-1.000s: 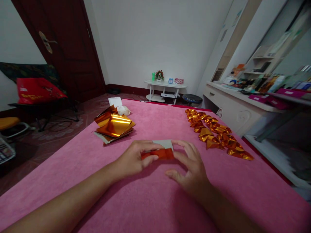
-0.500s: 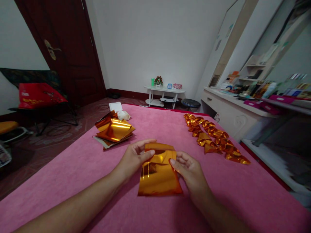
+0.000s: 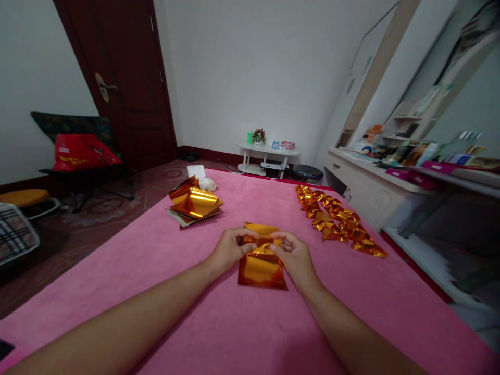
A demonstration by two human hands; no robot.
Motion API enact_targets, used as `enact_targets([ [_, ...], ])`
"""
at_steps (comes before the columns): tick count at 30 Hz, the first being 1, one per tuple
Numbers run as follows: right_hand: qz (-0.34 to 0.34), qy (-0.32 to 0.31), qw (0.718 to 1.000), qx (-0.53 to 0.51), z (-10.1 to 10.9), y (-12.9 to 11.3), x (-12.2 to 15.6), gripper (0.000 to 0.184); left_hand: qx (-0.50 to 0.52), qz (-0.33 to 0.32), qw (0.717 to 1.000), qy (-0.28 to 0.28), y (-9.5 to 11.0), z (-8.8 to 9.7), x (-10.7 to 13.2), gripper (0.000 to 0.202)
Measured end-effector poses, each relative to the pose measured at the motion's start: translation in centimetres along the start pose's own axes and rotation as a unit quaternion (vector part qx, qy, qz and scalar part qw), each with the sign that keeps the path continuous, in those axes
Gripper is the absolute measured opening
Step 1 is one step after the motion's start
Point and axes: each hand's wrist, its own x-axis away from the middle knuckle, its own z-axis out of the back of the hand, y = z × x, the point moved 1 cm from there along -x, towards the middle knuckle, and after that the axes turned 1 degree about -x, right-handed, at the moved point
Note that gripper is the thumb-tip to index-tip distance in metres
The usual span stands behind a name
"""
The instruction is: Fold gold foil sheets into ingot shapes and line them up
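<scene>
A shiny orange-gold foil sheet (image 3: 261,266) is held over the pink cloth (image 3: 156,271), partly folded, its lower half hanging toward me. My left hand (image 3: 229,251) pinches its upper left edge with thumb and fingers closed. My right hand (image 3: 296,257) pinches the upper right edge the same way. The two hands are close together, thumbs nearly meeting at the sheet's middle.
A stack of gold foil sheets (image 3: 194,202) lies at the left, with a white box (image 3: 197,171) behind it. Rows of several folded gold pieces (image 3: 336,219) run along the right. A dresser (image 3: 371,190) stands right, a small white table (image 3: 266,154) beyond, a dark door (image 3: 128,78) left.
One second ago the sheet lay folded small and flat under both hands. Since then it has been opened, lifted, and its upper edge gathered between my pinching fingers. The view has shifted right.
</scene>
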Motion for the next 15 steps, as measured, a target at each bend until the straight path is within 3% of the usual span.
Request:
enact_targets([
  [6,0.01,-0.014,1.0,-0.002,-0.2,0.0,0.4,0.028,0.003,-0.022,1.0,-0.019,-0.3,0.2,0.2,0.038],
  [11,0.037,-0.007,0.997,0.07,-0.2,0.5,0.2,0.024,-0.089,-0.062,0.994,-0.026,0.1,0.2,0.4,0.03],
  [15,0.049,-0.01,0.988,0.149,0.2,1.3,-0.4,0.018,-0.22,-0.097,0.97,-0.016,0.4,0.4,0.6,0.021],
])
